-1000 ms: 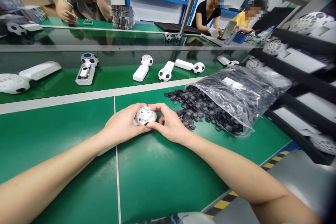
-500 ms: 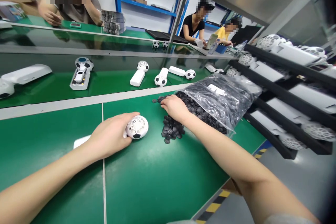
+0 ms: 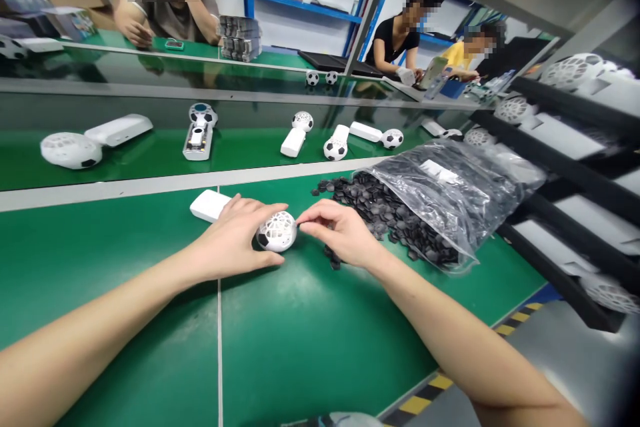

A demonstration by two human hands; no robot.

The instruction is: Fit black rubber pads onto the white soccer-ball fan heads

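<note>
A white handheld device has a long handle (image 3: 209, 205) and a round soccer-ball head (image 3: 277, 232) with open lattice and a few black patches. My left hand (image 3: 235, 237) curls round that head from the left, thumb on the near side, on the green worktop. Close against the head's right side, my right hand (image 3: 340, 230) pinches a small black piece (image 3: 299, 225), mostly covered by the fingertips. Loose black pentagon pieces (image 3: 370, 203) spill from a clear plastic bag (image 3: 450, 187) beyond my right hand, and part of the pile is hidden behind it.
Several similar devices (image 3: 295, 141) lie on the green conveyor (image 3: 250, 167) beyond the worktop's pale edge. A black rack (image 3: 565, 167) with white parts stands at right. Across the line sit a person (image 3: 170, 13) and two others further right. Striped floor tape (image 3: 425, 393) runs below.
My right hand has left the black pile and come to the ball head with a small black piece. The device's handle now shows more, and the view has shifted left.
</note>
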